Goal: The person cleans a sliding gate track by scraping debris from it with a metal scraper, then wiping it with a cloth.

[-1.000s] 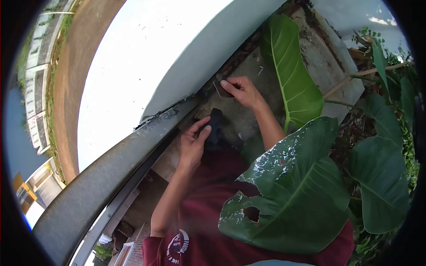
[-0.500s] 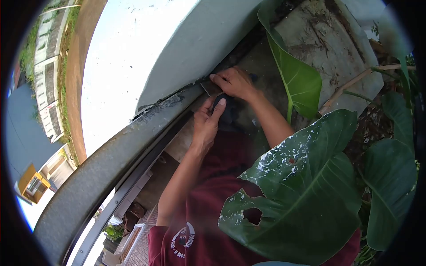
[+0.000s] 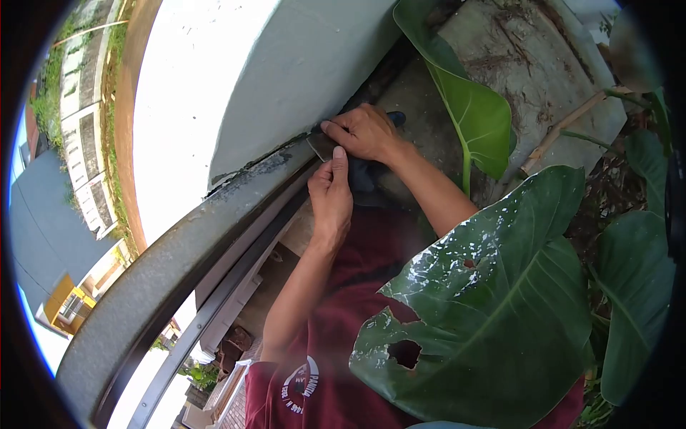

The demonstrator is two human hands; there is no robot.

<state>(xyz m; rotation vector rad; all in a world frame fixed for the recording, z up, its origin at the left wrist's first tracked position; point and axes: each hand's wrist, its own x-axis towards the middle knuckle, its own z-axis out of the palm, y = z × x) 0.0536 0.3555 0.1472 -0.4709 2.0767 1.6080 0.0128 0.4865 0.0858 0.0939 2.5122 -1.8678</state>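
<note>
Thumb pressed to bent fingers, my left hand (image 3: 331, 196) touches the lower edge of a small thin grey flat piece (image 3: 321, 147). My right hand (image 3: 363, 133) is closed on the upper side of this piece, beside the wall base. The piece lies between both hands, near the end of a curved grey metal rail (image 3: 179, 250). Dark peeling patches mark the rail's surface near the white wall (image 3: 286, 86). Fingers partly hide the piece, and its exact kind cannot be made out.
A large, torn green leaf (image 3: 500, 300) with white spots covers part of the maroon shirt (image 3: 329, 372). An upright leaf (image 3: 475, 118) stands right of my right hand. Behind it are a concrete slab (image 3: 529, 79) and a branch (image 3: 564, 129). A dark shoe tip (image 3: 396, 119) shows.
Both hands appear slightly further left, and the view has shifted a little. My left thumb has moved up and left, closer to the thin piece.
</note>
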